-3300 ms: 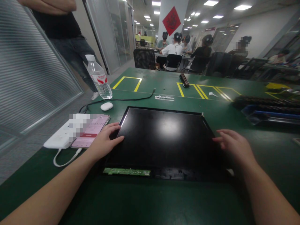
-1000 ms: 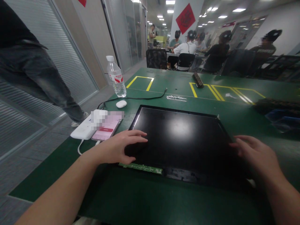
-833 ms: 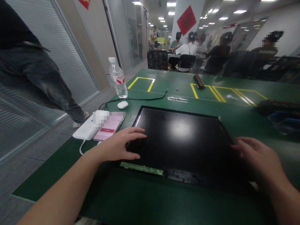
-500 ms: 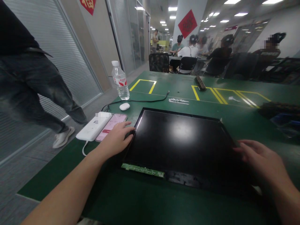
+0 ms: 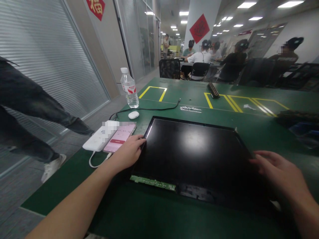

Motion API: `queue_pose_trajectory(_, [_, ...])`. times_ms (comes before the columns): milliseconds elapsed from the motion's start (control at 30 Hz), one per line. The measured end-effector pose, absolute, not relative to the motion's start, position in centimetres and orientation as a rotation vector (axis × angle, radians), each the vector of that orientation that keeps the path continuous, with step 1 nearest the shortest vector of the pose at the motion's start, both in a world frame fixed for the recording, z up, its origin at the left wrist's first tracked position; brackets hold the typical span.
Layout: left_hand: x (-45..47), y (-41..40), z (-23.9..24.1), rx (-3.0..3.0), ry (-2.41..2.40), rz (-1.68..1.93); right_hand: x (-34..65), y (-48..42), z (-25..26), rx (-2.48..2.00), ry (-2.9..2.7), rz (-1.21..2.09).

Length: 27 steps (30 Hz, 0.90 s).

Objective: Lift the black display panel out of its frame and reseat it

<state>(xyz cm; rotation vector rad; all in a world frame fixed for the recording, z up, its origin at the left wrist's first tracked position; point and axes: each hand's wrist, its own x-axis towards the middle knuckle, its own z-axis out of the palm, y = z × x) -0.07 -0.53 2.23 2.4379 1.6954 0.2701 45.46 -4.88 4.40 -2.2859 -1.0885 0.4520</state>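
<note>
A black LCD panel (image 5: 196,156) lies face up on the green table, light glaring off its middle. Along its near edge runs a narrow green circuit board (image 5: 152,182). My left hand (image 5: 131,150) is closed on the panel's left edge, thumb and fingers together there. On the opposite side, my right hand (image 5: 276,166) pinches the right edge with its fingertips; part of that grip is in shadow. Just left of my left hand rests a phone (image 5: 119,137) with a pink screen, beside a white power bank (image 5: 100,136) joined to it by a white cable (image 5: 93,161).
Behind the phone are a white earbud case (image 5: 133,115), a water bottle (image 5: 129,89) and a black cable (image 5: 154,109). Farther back lie silvery scraps (image 5: 190,109) and a dark ridged strip (image 5: 213,90). A person (image 5: 32,109) walks past at left; several people sit beyond the table.
The fingers of my left hand have drawn in and closed on the panel's left edge. The passer-by has moved left. The panel and my right hand stay nearly where they were.
</note>
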Motion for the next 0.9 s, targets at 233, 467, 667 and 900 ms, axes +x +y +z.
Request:
queue_pose_trajectory(233, [-0.05, -0.51, 2.01, 2.381, 1.666, 0.406, 45.77, -4.92, 4.01, -2.268, -1.097, 0.441])
queue_pose_trajectory(467, [0.19, -0.59, 2.27, 2.379, 1.678, 0.345, 45.16, -4.80, 4.55, -2.294, -1.074, 0.443])
queue_pose_trajectory(667, [0.35, -0.62, 2.38, 2.378, 1.691, 0.368, 45.23, -4.75, 4.55, -2.338, -1.091, 0.448])
queue_pose_trajectory(900, [0.41, -0.65, 2.22, 2.387, 1.740, 0.328, 45.45, -4.89, 4.49, -2.338, -1.111, 0.457])
